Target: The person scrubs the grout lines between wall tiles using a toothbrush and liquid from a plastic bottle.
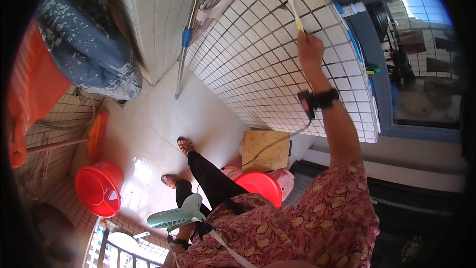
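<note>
My right hand grips a toothbrush by its yellow end. The white brush head is up against the white tiled wall, among its dark grout lines. Around my right wrist sits a black strap carrying a small device, from which a cable runs down. My left hand is low in the view, mostly hidden behind a mint-green portable fan hanging at my chest. A dark band circles that wrist. Whether the left hand holds anything is hidden.
A metal pole leans in the corner. Left are a red bucket, an orange broom and hanging blue cloth. Near my legs stand a red basin and a wooden board. A white tube lies by the window.
</note>
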Demonstrator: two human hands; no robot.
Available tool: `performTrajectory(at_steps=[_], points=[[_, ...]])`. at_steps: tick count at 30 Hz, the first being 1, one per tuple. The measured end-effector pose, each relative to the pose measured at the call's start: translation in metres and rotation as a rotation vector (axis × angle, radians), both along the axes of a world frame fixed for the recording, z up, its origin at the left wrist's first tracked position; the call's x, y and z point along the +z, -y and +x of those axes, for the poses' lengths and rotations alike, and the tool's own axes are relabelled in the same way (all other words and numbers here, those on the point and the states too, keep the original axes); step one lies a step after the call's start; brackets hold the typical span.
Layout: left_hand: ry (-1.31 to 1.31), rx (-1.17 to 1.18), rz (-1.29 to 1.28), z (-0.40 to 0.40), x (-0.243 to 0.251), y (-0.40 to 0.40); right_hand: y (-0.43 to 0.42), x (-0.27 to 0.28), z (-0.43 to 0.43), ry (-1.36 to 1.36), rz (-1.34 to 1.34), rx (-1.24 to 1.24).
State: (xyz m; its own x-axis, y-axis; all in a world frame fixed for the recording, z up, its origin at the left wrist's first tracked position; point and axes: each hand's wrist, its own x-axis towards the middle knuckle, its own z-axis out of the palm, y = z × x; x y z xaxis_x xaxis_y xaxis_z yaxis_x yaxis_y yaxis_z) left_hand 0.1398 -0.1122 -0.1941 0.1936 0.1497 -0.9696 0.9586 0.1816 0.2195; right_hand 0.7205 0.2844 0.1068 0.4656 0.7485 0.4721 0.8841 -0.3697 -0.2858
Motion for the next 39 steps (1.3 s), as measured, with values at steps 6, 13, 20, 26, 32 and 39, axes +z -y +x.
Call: performTrajectory(at_steps=[6, 13, 20, 26, 32, 39], points=[[0.005, 0.004, -0.002, -0.003, -0.002, -0.001, 0.012, -0.01, 0.014, 0.172, -0.112, -0.043], [0.008, 0.001, -0.018, -0.013, 0.0, 0.004, 0.052, 0.003, -0.007, 0.152, -0.01, -0.044], [0.01, -0.023, -0.024, -0.016, 0.0, 0.005, 0.055, 0.001, 0.006, 0.162, -0.073, -0.104], [0.008, -0.023, -0.008, -0.006, -0.004, -0.009, 0.073, -0.004, -0.009, 0.003, 0.093, -0.064], [0.012, -0.039, 0.001, -0.006, -0.006, -0.016, 0.01, 0.035, -0.008, -0.257, 0.169, -0.071], [0.005, -0.065, -0.011, -0.018, -0.005, -0.011, 0.079, -0.005, 0.005, 0.109, 0.115, -0.064]])
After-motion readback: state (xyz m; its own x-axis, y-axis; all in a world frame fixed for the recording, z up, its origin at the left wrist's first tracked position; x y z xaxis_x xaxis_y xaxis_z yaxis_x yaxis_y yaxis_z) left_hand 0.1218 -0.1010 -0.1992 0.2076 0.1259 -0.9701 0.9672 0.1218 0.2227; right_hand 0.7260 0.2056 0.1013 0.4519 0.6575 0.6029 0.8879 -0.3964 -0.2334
